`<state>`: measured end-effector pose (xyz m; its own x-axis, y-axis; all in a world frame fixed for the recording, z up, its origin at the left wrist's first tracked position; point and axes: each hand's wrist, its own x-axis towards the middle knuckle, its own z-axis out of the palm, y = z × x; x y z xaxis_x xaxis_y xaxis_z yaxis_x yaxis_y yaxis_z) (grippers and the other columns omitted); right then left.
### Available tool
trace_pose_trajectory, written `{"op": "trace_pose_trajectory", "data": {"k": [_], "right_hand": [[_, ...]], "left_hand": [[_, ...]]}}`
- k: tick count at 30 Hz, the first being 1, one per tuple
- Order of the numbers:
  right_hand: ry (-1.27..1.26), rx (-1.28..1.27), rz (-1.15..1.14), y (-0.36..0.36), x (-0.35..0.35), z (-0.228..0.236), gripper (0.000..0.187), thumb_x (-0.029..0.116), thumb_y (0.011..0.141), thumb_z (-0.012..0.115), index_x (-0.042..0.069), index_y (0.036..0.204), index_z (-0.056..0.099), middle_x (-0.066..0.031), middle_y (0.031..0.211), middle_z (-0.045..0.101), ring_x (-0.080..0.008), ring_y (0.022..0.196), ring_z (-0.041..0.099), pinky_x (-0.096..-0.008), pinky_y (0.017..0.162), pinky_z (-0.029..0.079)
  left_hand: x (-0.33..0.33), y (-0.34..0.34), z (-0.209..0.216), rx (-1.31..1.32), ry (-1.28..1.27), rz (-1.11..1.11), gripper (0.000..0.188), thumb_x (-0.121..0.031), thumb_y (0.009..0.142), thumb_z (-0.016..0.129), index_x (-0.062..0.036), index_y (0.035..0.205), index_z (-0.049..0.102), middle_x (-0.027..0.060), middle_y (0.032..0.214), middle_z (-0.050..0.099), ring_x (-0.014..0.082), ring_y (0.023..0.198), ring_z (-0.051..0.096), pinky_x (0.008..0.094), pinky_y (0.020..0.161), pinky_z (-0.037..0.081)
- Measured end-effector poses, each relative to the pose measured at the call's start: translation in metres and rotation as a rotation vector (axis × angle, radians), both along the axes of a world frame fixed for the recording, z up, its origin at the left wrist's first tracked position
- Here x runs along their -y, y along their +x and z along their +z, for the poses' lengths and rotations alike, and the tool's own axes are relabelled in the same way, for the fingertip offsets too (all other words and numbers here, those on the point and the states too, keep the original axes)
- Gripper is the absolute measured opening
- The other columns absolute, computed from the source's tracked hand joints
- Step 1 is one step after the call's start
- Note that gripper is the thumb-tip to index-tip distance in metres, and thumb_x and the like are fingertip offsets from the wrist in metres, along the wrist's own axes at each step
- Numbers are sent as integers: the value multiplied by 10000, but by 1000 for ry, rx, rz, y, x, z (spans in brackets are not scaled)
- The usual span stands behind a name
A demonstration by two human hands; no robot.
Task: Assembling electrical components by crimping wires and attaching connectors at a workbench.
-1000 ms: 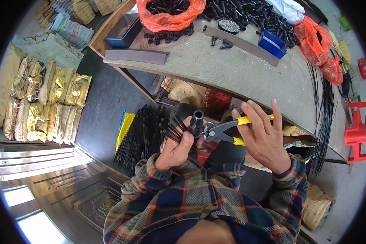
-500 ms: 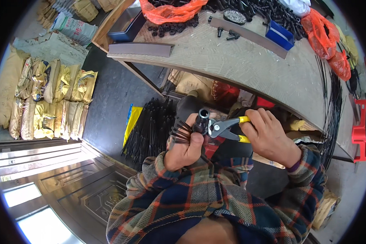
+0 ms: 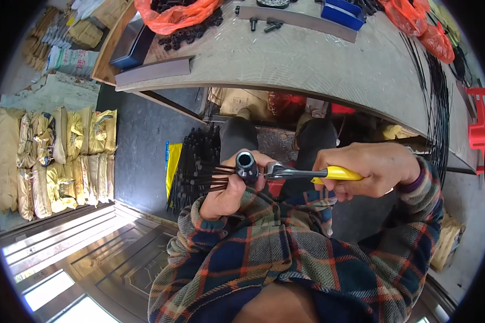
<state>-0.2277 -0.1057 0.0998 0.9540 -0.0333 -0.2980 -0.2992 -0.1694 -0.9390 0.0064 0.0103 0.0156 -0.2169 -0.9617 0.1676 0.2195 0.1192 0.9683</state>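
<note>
My left hand (image 3: pixel 221 202) is closed round a black tubular fitting (image 3: pixel 247 171) whose round open end faces up. Several thin black rods (image 3: pixel 213 176) stick out leftward between its fingers. In my right hand (image 3: pixel 377 167) are cutting pliers (image 3: pixel 302 174) with yellow-ended grey handles, squeezed together in the fist. The pliers' jaws lie against the right side of the fitting, by the left fingertips; what sits between the jaws is too small to make out.
A workbench (image 3: pixel 307 70) stands ahead, with an orange plastic bag (image 3: pixel 172 21), blue trays (image 3: pixel 342 15) and black fittings on it. A bundle of black rods (image 3: pixel 194 161) stands left of my legs. Filled sacks (image 3: pixel 64 161) are stacked at far left; a red stool (image 3: pixel 478 121) stands at right.
The pliers' handles have gone from spread to squeezed together, and the right fingers have wrapped round them. Both hands sit slightly lower in the picture, the left one further left. The view has shifted.
</note>
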Motion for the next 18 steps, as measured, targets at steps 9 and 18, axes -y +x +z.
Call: {"op": "trace_pose_trajectory", "data": {"k": [9, 18], "right_hand": [[-249, 33, 103, 12, 4, 0, 237, 13, 772, 531, -3, 994, 452, -109, 873, 538, -247, 744, 592, -333, 629, 465], [-955, 39, -505, -6, 27, -40, 284, 273, 811, 599, 53, 928, 462, -147, 897, 492, -359, 780, 528, -416, 650, 428]], "left_hand": [[-9, -1, -2, 117, 50, 90, 745, -672, 833, 264, 36, 841, 499, 73, 659, 486, 146, 599, 483, 255, 565, 399], [9, -5, -24, 59, 55, 449, 450, -369, 911, 421, 19, 1133, 469, 84, 821, 585, 148, 806, 544, 282, 804, 401]]}}
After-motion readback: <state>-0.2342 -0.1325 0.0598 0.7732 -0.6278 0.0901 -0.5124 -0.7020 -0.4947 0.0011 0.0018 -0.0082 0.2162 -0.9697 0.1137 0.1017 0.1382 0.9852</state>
